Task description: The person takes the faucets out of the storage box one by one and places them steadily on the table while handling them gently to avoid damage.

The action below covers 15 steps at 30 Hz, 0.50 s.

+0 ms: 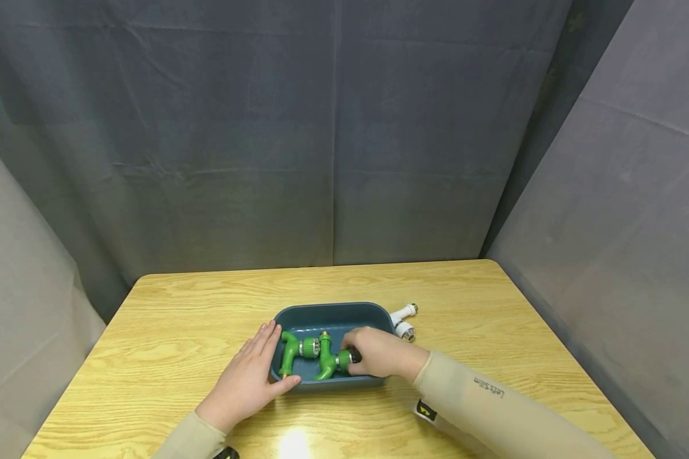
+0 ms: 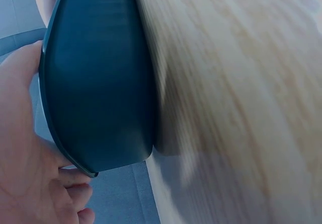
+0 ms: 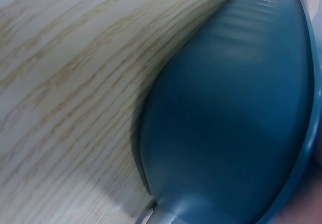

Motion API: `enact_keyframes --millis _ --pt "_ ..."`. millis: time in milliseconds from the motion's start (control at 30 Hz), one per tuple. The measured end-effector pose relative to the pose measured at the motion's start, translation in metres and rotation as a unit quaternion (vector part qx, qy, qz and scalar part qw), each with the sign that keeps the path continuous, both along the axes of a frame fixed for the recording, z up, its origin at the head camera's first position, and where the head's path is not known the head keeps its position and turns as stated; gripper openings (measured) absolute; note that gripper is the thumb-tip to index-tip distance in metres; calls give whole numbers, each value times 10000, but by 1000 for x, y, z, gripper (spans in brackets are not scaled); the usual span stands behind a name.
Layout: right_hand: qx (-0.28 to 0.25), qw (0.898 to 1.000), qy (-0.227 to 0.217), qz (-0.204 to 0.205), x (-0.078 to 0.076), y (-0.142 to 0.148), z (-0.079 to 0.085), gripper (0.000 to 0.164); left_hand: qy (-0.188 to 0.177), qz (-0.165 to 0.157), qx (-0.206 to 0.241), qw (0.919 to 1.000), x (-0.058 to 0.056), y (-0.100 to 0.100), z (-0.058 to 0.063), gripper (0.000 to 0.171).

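Observation:
A dark blue plastic tub (image 1: 321,312) sits on the table with two green taps inside. The left green tap (image 1: 289,352) lies near the tub's left wall. My right hand (image 1: 379,352) reaches over the tub's right side and pinches the black knob end of the right green tap (image 1: 326,358). My left hand (image 1: 249,376) rests at the tub's left end, fingers stretched along the rim and thumb at the front edge. The left wrist view shows the tub wall (image 2: 100,83) beside the left thumb; in the right wrist view the tub's outside (image 3: 226,113) hides most of the right hand.
A white tap (image 1: 404,322) lies on the wooden table (image 1: 195,319) just right of the tub, partly hidden behind it. Grey curtains (image 1: 235,140) hang behind the table and at both sides.

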State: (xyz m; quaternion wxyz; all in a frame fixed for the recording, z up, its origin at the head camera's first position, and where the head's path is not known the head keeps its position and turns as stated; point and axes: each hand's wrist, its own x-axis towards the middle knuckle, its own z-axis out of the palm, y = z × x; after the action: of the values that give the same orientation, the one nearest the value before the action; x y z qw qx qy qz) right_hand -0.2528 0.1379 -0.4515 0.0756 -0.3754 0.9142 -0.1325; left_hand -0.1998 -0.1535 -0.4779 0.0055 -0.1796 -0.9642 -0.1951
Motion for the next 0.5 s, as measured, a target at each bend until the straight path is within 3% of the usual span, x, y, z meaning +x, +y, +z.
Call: enact_keyframes --millis 500 --pt "-848 9963 -64 -151 -5 1 -1 24 -6 10 15 10000 0 1 0 106"
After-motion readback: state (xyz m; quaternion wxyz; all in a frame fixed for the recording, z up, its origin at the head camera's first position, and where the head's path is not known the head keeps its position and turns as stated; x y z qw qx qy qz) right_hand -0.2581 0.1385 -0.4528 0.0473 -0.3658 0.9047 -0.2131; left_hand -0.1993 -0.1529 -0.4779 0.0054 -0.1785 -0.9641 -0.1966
